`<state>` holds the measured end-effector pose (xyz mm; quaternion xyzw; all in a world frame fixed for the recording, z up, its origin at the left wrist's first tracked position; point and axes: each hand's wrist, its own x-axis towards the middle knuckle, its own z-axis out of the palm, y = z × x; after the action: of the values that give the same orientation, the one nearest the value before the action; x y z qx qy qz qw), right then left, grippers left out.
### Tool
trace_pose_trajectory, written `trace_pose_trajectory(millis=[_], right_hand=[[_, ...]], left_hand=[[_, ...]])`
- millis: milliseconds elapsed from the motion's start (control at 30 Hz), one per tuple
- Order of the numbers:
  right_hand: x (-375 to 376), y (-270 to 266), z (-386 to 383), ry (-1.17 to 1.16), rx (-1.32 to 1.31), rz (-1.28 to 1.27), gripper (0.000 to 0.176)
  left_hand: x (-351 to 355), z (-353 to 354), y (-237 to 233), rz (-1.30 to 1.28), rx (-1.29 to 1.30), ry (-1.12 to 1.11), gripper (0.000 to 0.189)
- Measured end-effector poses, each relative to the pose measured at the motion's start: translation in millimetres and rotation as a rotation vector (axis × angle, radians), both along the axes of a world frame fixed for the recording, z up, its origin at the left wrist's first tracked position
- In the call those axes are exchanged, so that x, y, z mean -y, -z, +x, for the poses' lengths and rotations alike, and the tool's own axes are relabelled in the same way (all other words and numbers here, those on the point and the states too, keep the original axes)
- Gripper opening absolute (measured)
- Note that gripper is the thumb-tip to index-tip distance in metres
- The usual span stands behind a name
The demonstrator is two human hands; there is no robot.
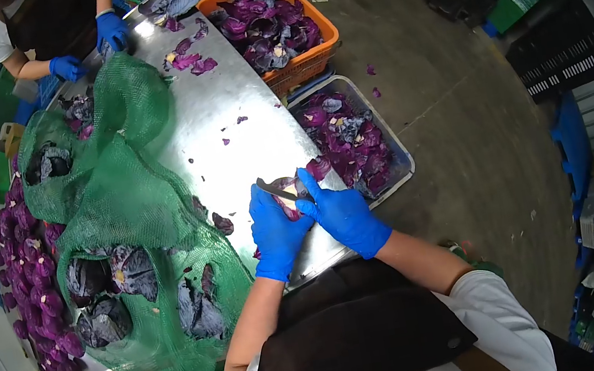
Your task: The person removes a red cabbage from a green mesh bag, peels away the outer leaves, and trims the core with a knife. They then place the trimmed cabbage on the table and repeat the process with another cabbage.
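My left hand (pixel 274 228), in a blue glove, is closed around the near side of a red cabbage (pixel 285 186) over the metal table's edge. Most of the cabbage is hidden by my hands; a pale cut patch shows between them. My right hand (pixel 347 215), gloved in blue too, is closed on a knife (pixel 276 192). Its dark blade lies across the pale patch, with the tip pointing toward my left fingers. A loose purple leaf (pixel 319 167) is just beyond my right hand.
Green net sacks (pixel 128 197) with dark cabbages lie left on the metal table (pixel 253 153). Trimmed purple cabbages (pixel 36 281) are piled beyond. An orange crate (pixel 324 22) and a grey bin (pixel 403 157) hold leaves on the right. A co-worker's gloved hands (pixel 111 32) are at the far end.
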<state>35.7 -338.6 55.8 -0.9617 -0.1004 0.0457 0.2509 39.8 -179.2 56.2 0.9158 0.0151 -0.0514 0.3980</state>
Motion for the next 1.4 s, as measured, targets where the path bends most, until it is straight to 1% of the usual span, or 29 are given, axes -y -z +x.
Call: trace_pose_trajectory(millis=[67,100,167,200,233,333,367,400,433,467,500,533,567,600,667,700,767,800,833,867,933,1033,1133,1167,1267,1300,1400], right_hand=[[1,26,2,-0.014,0.054,-0.017,0.063],[0,3,10,0.031,-0.098,-0.017,0.055],[21,11,38,0.198,-0.221,0.166,0.052],[29,10,52,0.223,-0.334,0.212,0.047],[37,8,66,0.253,-0.446,0.252,0.047],[15,32,48,0.157,-0.157,0.452,0.043],[7,30,46,0.198,-0.144,0.452,0.04],[14,67,51,0.215,-0.082,0.464,0.037],[26,133,59,0.234,-0.024,0.475,0.034],[29,121,59,0.376,-0.101,0.681,0.029],[31,106,60,0.532,-0.148,0.896,0.025],[44,84,66,0.485,-0.224,0.602,0.025],[39,42,60,0.425,-0.196,0.666,0.027],[28,12,50,0.366,-0.17,0.727,0.032],[15,19,43,0.143,-0.14,0.462,0.046],[6,19,33,0.174,-0.244,0.622,0.052],[-2,3,34,0.255,-0.641,0.622,0.052],[-3,-3,35,0.294,-0.838,0.615,0.052],[-3,19,36,0.283,-0.889,0.767,0.053],[1,36,35,0.26,-0.88,0.777,0.053],[0,41,39,0.214,-0.872,0.798,0.055],[-8,81,31,0.084,-0.434,0.835,0.044],[1,105,38,0.189,-0.465,0.612,0.034],[0,112,39,0.221,-0.473,0.594,0.028],[0,80,38,0.281,-0.481,0.597,0.032],[9,89,38,0.232,-0.372,0.492,0.035],[5,3,28,0.156,-0.046,0.444,0.041]], left_hand=[[5,-5,2,0.041,0.036,0.015,0.114],[8,-7,4,0.071,-0.016,-0.018,0.113],[16,-21,0,0.181,0.068,0.036,0.114],[19,-28,-2,0.24,0.114,0.055,0.114],[18,-35,-2,0.254,0.136,0.066,0.115],[-4,-34,23,0.004,0.239,0.008,0.116],[-12,-36,25,-0.159,0.149,-0.044,0.115],[-22,-36,28,-0.21,0.151,-0.033,0.115],[-33,-39,31,-0.26,0.149,-0.023,0.115],[-40,-44,32,-0.311,0.143,-0.012,0.115],[-40,-46,27,-0.458,0.063,-0.087,0.116],[-43,-45,28,-0.462,0.062,-0.081,0.116],[-45,-44,30,-0.473,0.059,-0.074,0.117],[-45,-45,32,-0.485,0.053,-0.069,0.117],[-41,-41,23,-0.482,0.076,-0.023,0.116],[-43,-42,23,-0.462,0.092,-0.004,0.115],[-45,-41,25,-0.41,0.124,0.029,0.115],[-47,-40,28,-0.433,0.13,0.041,0.114],[-50,-41,31,-0.455,0.134,0.053,0.114],[-51,-43,33,-0.478,0.136,0.063,0.113],[-54,-43,32,-0.472,0.149,0.091,0.113],[-58,-43,34,-0.423,0.145,0.117,0.112],[-61,-46,33,-0.407,0.158,0.137,0.112],[-63,-47,33,-0.408,0.167,0.143,0.112],[-58,-49,36,-0.523,0.108,0.019,0.111],[-58,-47,41,-0.568,0.084,-0.016,0.111],[-58,-38,35,-0.514,0.06,-0.001,0.112]])
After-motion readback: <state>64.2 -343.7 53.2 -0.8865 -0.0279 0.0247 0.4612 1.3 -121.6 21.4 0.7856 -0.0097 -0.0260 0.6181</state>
